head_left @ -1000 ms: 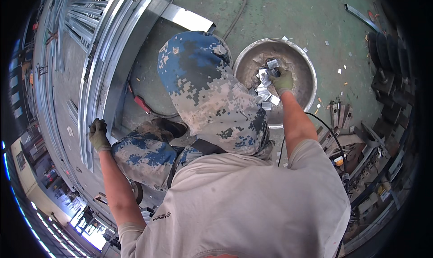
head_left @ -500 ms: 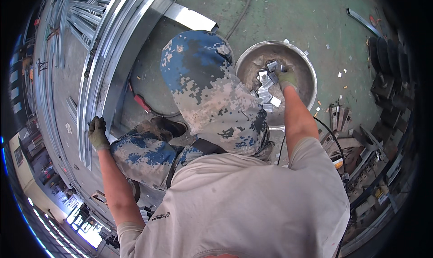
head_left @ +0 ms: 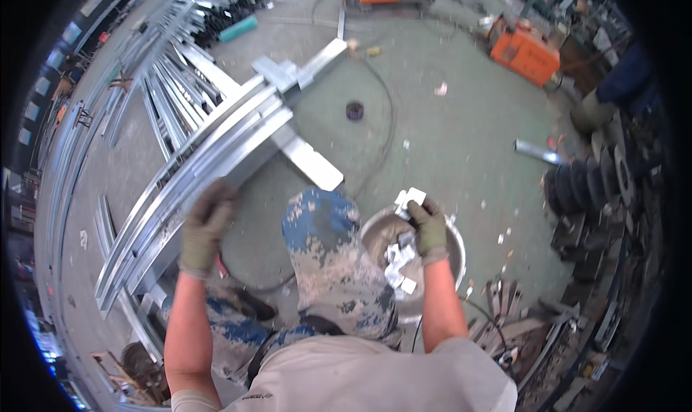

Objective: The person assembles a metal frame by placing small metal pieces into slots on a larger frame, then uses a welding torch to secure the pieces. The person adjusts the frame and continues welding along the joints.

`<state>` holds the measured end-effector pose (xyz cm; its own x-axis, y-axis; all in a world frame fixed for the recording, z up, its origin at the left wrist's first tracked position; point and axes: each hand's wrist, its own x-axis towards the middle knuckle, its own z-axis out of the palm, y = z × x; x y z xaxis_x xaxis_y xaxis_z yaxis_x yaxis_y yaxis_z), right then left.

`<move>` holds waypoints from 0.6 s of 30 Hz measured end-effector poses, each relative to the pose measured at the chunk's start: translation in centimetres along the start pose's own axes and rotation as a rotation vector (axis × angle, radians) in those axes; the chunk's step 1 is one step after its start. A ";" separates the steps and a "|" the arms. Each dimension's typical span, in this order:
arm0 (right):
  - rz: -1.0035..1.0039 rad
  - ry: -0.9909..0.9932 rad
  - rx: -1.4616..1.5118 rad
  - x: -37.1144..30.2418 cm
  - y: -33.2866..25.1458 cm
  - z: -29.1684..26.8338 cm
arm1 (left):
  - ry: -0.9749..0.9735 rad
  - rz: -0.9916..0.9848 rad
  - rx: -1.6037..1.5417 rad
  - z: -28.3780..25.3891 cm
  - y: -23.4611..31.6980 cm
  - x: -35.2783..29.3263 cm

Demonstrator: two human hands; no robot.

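My right hand [head_left: 431, 230], in a green work glove with dark fingertips, pinches a few small shiny metal pieces [head_left: 411, 198] above the far rim of a round metal basin [head_left: 458, 257]. More cut metal pieces [head_left: 401, 262] lie loose inside that basin, partly hidden by my right hand and forearm. My left hand [head_left: 207, 224], gloved alike, hovers beside a stack of long galvanized metal profiles [head_left: 194, 168]. Motion blurs its fingers, so whether they are open or closed is unclear.
A short metal profile [head_left: 311, 162] sticks out from under the stack toward my knee. Farther off are a roll of dark tape [head_left: 355, 110], a cable [head_left: 390, 116] and an orange machine [head_left: 526, 51]. Dark round discs [head_left: 587, 181] and scrap [head_left: 508, 304] line the right side.
My right hand has come up from inside the basin with metal pieces in its fingers. My left hand has left the near end of the profiles and moved forward and right. The view has tilted farther ahead.
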<state>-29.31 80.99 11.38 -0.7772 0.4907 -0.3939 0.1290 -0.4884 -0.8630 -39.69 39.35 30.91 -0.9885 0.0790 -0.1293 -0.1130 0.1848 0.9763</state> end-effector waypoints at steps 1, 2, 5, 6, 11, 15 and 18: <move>-0.071 -0.078 0.033 -1.1 -2.7 2.9 | -0.153 0.065 -0.021 3.0 0.9 0.4; -0.133 -0.141 0.016 -2.5 -5.1 5.6 | -0.250 0.033 -0.194 6.2 2.0 0.4; -0.293 -0.377 0.008 -5.7 -9.8 11.2 | -0.464 -0.029 -0.247 13.4 3.9 0.1; -0.315 -0.468 -0.005 -7.3 -11.0 13.3 | -0.435 -0.011 -0.318 14.4 2.9 0.0; -0.466 -0.426 -0.540 -10.0 -10.9 15.9 | -0.355 -0.304 -0.757 16.5 2.3 -0.3; -0.562 -0.346 -0.766 -12.0 -11.5 16.3 | -0.371 -0.313 -0.749 16.1 1.8 -0.3; -0.822 -0.293 -0.944 -12.4 -12.2 16.1 | -0.280 -0.381 -0.930 16.3 2.9 -0.5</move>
<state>-31.17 69.21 31.88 -0.9260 0.1676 0.3384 -0.1600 0.6374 -0.7537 -37.84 55.82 30.94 -0.8259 0.4198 -0.3764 -0.5627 -0.5734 0.5954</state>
